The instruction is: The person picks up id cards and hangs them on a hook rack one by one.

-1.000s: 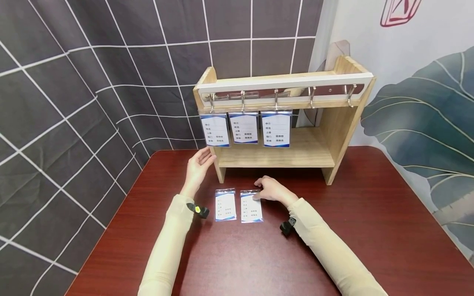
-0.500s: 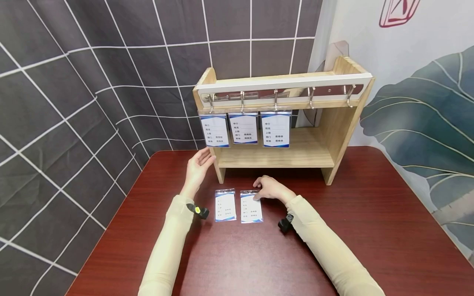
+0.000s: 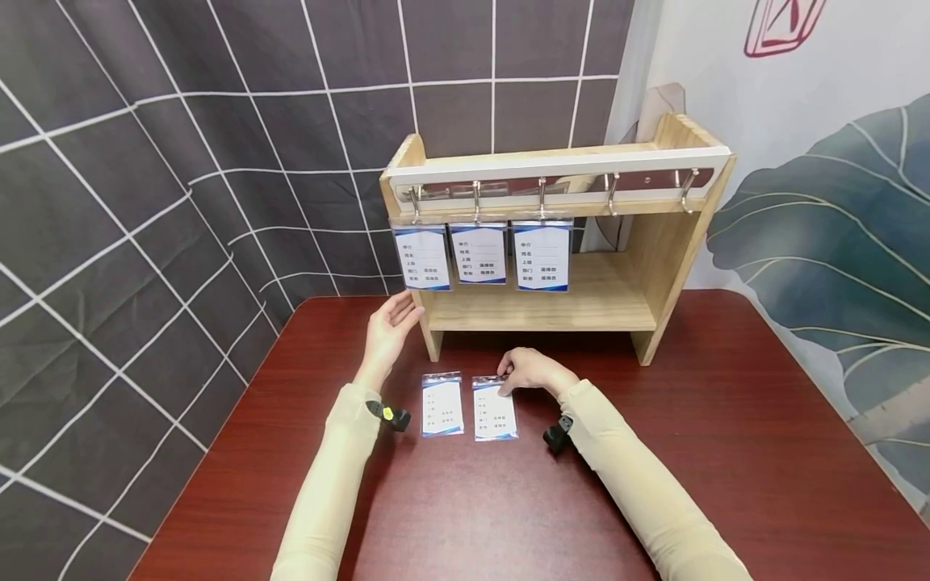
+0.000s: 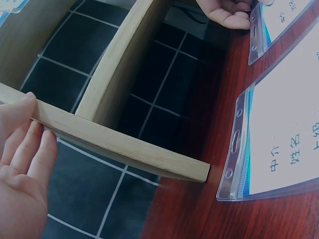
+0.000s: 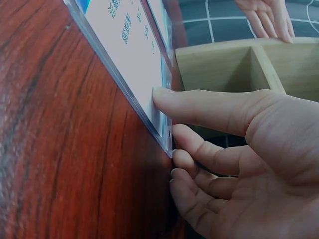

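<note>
My left hand (image 3: 385,335) holds the left side panel of a wooden shelf (image 3: 534,311), thumb on one face and straight fingers on the other in the left wrist view. On the table, my right hand (image 3: 534,373) pinches the top edge of a clear badge holder (image 3: 494,411); the thumb (image 5: 172,102) lies on its face, the fingertips at its edge. A second badge holder (image 3: 441,407) lies flat to the left of it. From the shelf's hooks hang three more badge holders, a left (image 3: 423,258), a middle (image 3: 478,254) and a right (image 3: 541,257).
A white hook rail (image 3: 581,165) runs along the shelf's upper front; its two right-hand hooks (image 3: 689,190) carry no badge. The shelf stands on a dark red table (image 3: 726,452) before a grey gridded cloth (image 3: 291,145). Both wrists wear small black cameras.
The fingers of my right hand have drawn in toward the top edge of the badge holder, and its forearm has shifted slightly left. My left hand has stayed on the shelf panel.
</note>
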`<state>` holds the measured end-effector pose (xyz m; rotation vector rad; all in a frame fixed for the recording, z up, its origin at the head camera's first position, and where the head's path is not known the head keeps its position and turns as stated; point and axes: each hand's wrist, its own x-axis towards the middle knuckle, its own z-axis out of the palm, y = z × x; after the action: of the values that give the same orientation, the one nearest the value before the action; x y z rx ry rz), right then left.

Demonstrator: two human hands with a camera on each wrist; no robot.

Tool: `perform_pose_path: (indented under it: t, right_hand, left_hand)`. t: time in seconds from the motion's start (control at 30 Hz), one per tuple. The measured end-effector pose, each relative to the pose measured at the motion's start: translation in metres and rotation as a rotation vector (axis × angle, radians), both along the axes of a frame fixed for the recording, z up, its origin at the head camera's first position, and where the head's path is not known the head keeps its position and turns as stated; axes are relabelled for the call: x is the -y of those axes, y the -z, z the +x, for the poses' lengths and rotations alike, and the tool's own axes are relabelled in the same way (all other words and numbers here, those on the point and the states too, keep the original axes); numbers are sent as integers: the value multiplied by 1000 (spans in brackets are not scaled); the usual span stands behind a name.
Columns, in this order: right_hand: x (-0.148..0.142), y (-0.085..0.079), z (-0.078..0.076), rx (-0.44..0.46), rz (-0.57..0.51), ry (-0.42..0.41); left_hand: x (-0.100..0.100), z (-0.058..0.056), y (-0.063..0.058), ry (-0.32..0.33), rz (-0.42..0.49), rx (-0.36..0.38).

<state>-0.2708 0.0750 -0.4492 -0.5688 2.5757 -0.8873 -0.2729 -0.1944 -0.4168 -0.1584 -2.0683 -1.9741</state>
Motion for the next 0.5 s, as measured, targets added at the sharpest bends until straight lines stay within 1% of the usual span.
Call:
perform_pose_path:
  t: [0.23, 0.4, 0.5]
  right_hand:
    - [-2, 0, 2, -4, -1, 23]
    - [-5, 0, 1, -17, -26, 29]
    - [-7, 2, 1, -5, -49, 29]
  left_hand:
    - [0, 2, 0, -8, -15, 1]
    - [1, 1, 0, -8, -4, -1]
    - [0, 1, 0, -5, -13, 3]
